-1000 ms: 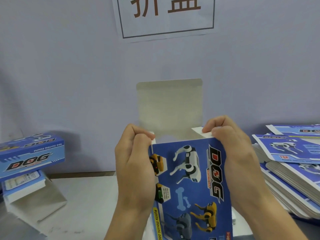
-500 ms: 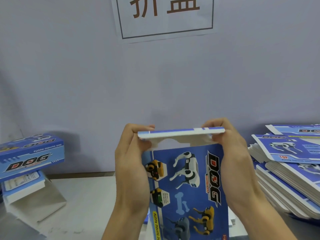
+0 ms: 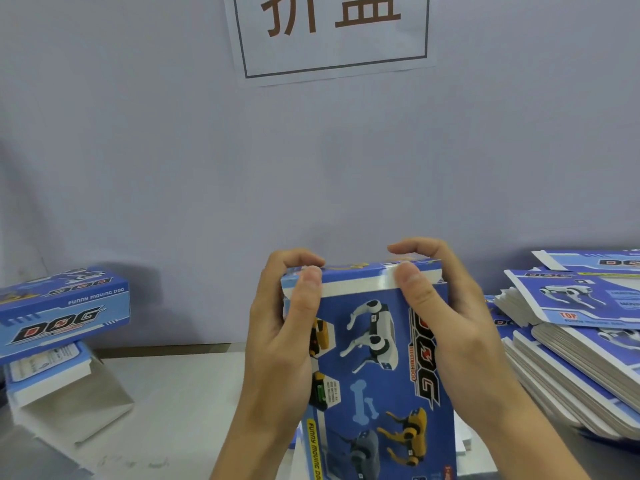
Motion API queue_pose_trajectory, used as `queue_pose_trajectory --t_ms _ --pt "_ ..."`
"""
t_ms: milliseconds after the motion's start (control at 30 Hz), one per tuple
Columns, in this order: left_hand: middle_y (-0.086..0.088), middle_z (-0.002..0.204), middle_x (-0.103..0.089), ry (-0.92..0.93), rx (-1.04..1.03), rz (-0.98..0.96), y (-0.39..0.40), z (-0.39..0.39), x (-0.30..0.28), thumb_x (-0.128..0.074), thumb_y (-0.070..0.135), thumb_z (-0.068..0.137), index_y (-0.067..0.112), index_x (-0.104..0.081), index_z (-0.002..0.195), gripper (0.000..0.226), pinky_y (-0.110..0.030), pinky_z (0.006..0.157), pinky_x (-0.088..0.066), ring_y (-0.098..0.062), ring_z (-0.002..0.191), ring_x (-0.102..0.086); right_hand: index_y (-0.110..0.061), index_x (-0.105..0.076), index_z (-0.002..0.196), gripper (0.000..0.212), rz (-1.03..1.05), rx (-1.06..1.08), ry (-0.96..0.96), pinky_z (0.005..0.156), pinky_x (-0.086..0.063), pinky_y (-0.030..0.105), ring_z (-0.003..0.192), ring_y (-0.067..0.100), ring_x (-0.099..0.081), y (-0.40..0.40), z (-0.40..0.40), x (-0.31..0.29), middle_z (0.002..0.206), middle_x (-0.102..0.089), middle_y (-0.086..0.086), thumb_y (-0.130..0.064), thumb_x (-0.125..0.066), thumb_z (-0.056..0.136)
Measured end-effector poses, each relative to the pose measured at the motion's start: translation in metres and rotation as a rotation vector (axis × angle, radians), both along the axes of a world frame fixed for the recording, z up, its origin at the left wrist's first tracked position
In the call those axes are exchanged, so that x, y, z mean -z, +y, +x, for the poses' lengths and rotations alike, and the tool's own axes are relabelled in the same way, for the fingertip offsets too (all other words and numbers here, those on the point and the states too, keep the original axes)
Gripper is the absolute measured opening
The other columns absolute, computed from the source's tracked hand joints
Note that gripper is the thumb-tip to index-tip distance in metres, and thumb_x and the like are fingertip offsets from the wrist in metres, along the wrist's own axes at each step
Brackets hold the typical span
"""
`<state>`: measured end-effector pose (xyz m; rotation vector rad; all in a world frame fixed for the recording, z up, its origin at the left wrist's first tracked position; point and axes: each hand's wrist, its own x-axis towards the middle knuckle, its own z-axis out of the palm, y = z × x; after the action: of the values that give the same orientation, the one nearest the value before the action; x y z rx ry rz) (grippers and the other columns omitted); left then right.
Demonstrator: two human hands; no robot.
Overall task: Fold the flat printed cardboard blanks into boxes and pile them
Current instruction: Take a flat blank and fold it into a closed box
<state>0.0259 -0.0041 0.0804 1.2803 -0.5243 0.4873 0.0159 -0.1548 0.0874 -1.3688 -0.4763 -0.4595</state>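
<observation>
I hold a blue printed dog box point(image 3: 377, 368) upright in front of me, its top end up. My left hand point(image 3: 284, 337) grips the top left corner, thumb on the front and fingers curled over the top. My right hand point(image 3: 446, 327) grips the top right corner the same way. The top lid flap point(image 3: 360, 280) lies folded down over the opening, its white edge showing along the front. A pile of folded boxes point(image 3: 59, 306) stands at the left. A stack of flat blanks point(image 3: 581, 341) lies at the right.
A grey-blue wall with a paper sign point(image 3: 332, 32) stands close behind the table point(image 3: 180, 403). Under the left pile, one box sits tilted with a grey flap point(image 3: 69, 407) hanging open. White card edges point(image 3: 462, 434) show behind the held box.
The upright grey lid flap has been folded forward and down onto the box's top. Both thumbs have come onto the front edge of the lid.
</observation>
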Motion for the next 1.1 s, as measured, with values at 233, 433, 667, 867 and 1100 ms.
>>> queue_pose_trajectory --t_ms 233,433,667,867,1100 --pt "-0.015 0.095 -0.067 -0.023 -0.035 -0.001 0.0 0.002 0.002 -0.055 0.047 0.087 0.03 -0.061 0.095 0.02 -0.035 0.051 -0.057 -0.033 0.083 -0.073 -0.028 -0.064 0.107 0.029 0.036 0.013 0.002 0.052 -0.056 0.025 0.073 0.024 -0.075 0.002 0.002 -0.001 0.089 -0.074 0.008 -0.046 -0.069 0.085" --pt "0.006 0.12 -0.063 -0.03 -0.01 -0.034 0.004 0.008 0.006 -0.062 0.035 0.089 0.024 -0.07 0.092 0.014 -0.03 0.061 -0.058 -0.031 0.107 -0.068 -0.027 -0.066 0.092 0.018 0.039 -0.071 0.044 0.053 -0.059 0.032 0.073 0.03 -0.074 -0.004 0.005 0.003 0.082 -0.074 0.008 -0.037 -0.066 0.077" --pt "0.005 0.133 -0.062 -0.013 0.129 -0.049 0.013 0.004 0.001 -0.076 0.054 0.077 0.021 -0.077 0.088 0.035 -0.035 0.068 -0.06 -0.031 0.12 -0.063 -0.024 -0.073 0.081 0.013 0.161 -0.159 0.049 0.061 -0.058 0.028 0.094 0.025 -0.074 -0.005 0.005 0.007 0.122 -0.066 -0.012 -0.033 -0.07 0.073" --pt "0.01 0.126 -0.065 -0.02 -0.069 -0.04 0.011 0.003 -0.003 -0.081 0.067 0.057 0.028 -0.076 0.075 0.043 -0.042 0.063 -0.062 -0.032 0.12 -0.062 -0.023 -0.077 0.08 0.044 0.227 -0.246 0.026 0.07 -0.059 0.032 0.114 0.027 -0.067 -0.001 0.003 0.004 0.135 -0.061 -0.009 -0.059 -0.086 0.056" --pt "0.009 0.125 -0.068 -0.014 -0.052 -0.015 0.01 0.004 0.0 -0.083 0.068 0.056 0.023 -0.077 0.074 0.049 -0.05 0.058 -0.061 -0.027 0.109 -0.069 -0.016 -0.075 0.07 0.051 0.236 -0.16 0.061 0.063 -0.06 0.038 0.099 0.033 -0.072 0.002 0.007 0.01 0.132 -0.063 -0.008 -0.062 -0.086 0.053"
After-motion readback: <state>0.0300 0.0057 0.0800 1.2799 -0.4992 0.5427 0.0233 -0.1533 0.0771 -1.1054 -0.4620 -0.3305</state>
